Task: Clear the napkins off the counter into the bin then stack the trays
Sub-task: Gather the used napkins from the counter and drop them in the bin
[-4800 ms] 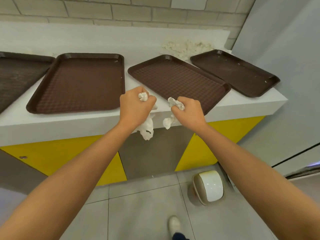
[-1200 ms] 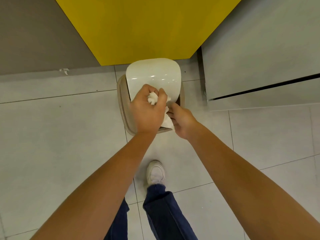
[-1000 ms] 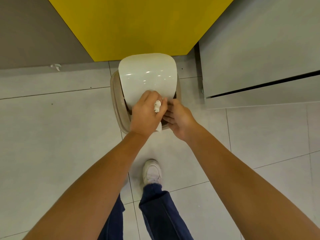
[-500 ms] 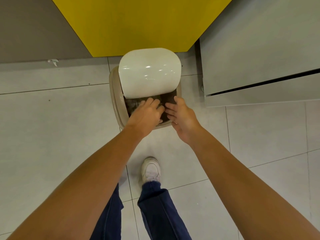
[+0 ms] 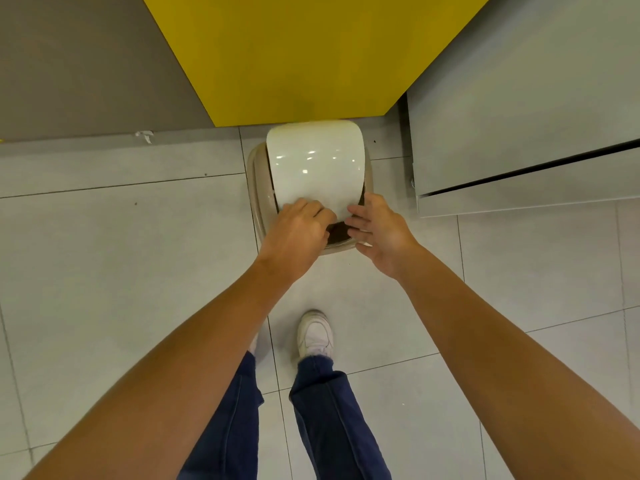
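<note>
Bin [image 5: 255, 188] – one, lid [image 5: 315, 168] ajar; two hands: left hand [image 5: 298, 230] curled at lid edge, grip unclear – right hand [image 5: 379, 228] spread.

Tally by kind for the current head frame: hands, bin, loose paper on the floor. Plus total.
Hands: 2 (left hand, right hand; no napkin visible in either)
Bin: 1 (bin, white lid on it)
Paper scrap on the floor: 1 (paper scrap)
Total: 4

One bin [image 5: 255, 188], one lid [image 5: 317, 164], two hands [image 5: 294, 233] [image 5: 379, 230].
</note>
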{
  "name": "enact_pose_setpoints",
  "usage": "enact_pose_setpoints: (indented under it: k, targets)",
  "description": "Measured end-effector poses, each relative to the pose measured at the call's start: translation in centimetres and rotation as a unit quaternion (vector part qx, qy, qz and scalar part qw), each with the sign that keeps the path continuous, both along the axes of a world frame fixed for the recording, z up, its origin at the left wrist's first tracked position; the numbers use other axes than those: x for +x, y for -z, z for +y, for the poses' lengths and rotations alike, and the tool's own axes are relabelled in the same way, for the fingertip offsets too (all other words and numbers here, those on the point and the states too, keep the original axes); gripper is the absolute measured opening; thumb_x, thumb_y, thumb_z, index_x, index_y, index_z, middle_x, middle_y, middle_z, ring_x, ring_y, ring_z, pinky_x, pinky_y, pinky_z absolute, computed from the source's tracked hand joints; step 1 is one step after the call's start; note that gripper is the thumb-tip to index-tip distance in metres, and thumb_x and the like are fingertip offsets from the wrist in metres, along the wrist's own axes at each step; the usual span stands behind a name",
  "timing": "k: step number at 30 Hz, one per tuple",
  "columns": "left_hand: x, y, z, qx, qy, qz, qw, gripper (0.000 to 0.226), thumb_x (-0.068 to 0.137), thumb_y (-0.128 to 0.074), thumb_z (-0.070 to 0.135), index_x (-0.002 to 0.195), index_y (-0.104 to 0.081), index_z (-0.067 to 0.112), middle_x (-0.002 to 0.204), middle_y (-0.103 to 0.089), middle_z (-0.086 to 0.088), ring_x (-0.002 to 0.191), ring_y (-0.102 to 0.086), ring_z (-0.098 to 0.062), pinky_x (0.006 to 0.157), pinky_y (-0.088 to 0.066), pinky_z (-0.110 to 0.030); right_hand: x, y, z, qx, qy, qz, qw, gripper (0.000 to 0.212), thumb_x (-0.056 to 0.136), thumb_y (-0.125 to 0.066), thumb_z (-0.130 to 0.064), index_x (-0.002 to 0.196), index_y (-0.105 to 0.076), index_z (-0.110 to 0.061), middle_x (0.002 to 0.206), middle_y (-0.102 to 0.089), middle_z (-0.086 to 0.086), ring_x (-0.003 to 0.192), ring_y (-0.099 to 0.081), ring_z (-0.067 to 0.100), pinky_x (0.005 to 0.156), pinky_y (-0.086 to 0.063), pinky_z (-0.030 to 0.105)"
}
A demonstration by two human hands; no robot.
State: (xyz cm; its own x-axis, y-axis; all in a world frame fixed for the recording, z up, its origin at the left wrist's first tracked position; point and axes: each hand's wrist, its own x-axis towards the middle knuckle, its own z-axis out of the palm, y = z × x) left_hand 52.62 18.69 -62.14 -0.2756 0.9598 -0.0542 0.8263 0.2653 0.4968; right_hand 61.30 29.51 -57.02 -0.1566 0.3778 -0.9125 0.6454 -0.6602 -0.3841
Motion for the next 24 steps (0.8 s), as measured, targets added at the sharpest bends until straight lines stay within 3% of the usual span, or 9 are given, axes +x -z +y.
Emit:
enact_pose_setpoints:
  k: [3,8,12,17,20,24]
  targets:
    - [-0.2,-2.9,-0.5,-0.012,-0.033,-0.007,0.999,0.026,0.072,-0.076,0.010,0.097,-0.070,0.009,0.092,-0.071,-0.011,0.087,-0.064,-0.032,0.077,-0.050,-0.041,-0.3,-2.1,-0.3,0.005,-0.009,-0.011,1.000,0.047,0.099,-0.033,-0.044,0.129,-0.054,-0.013,0.134,-0.054,0.008,0.123,-0.050,0.025,0.107,-0.035,0.038]
    - [-1.2,-8.8,-1.3,-0.005,-0.073,-0.003,0.997,0.028,0.071,-0.078,0.014,0.098,-0.070,0.010,0.091,-0.071,-0.008,0.086,-0.065,-0.030,0.078,-0.049,-0.039,-1.1,-7.0,-1.1,0.022,-0.028,0.006,0.999,0.045,0.098,-0.035,-0.044,0.126,-0.055,-0.016,0.130,-0.056,0.007,0.115,-0.053,0.023,0.104,-0.037,0.037]
    - [-1.7,-14.5,-2.0,-0.008,-0.088,-0.008,0.996,0.028,0.081,-0.067,0.017,0.108,-0.067,0.010,0.102,-0.069,-0.009,0.098,-0.061,-0.031,0.088,-0.041,-0.039,-2.0,-12.3,-1.4,0.042,-0.063,0.021,0.997,0.041,0.097,-0.038,-0.040,0.125,-0.056,-0.015,0.124,-0.058,0.005,0.106,-0.053,0.018,0.097,-0.038,0.034]
    - [-2.0,-21.9,-2.3,0.019,-0.101,-0.010,0.995,0.030,0.083,-0.066,0.019,0.110,-0.066,0.008,0.104,-0.068,-0.011,0.102,-0.059,-0.033,0.091,-0.038,-0.041,-3.3,-19.4,-1.0,0.130,-0.153,0.032,0.979,0.038,0.093,-0.044,-0.035,0.121,-0.057,-0.013,0.117,-0.060,0.005,0.106,-0.056,0.020,0.097,-0.041,0.036]
    - [-2.3,-26.4,-2.7,0.025,-0.120,-0.006,0.992,0.031,0.082,-0.064,0.023,0.109,-0.066,0.009,0.102,-0.068,-0.011,0.100,-0.060,-0.033,0.088,-0.041,-0.041,-3.4,-23.8,-0.8,0.199,-0.217,0.036,0.955,0.037,0.093,-0.044,-0.032,0.119,-0.058,-0.009,0.120,-0.061,0.012,0.112,-0.056,0.027,0.100,-0.042,0.042]
    - [-3.0,-32.5,-3.5,0.059,-0.138,0.029,0.988,0.036,0.077,-0.058,0.029,0.106,-0.068,0.010,0.096,-0.069,-0.010,0.092,-0.063,-0.033,0.079,-0.046,-0.040,-3.3,-29.7,-0.9,0.267,-0.266,0.045,0.925,0.036,0.093,-0.045,-0.030,0.122,-0.057,-0.011,0.121,-0.058,0.006,0.115,-0.052,0.024,0.093,-0.039,0.034]
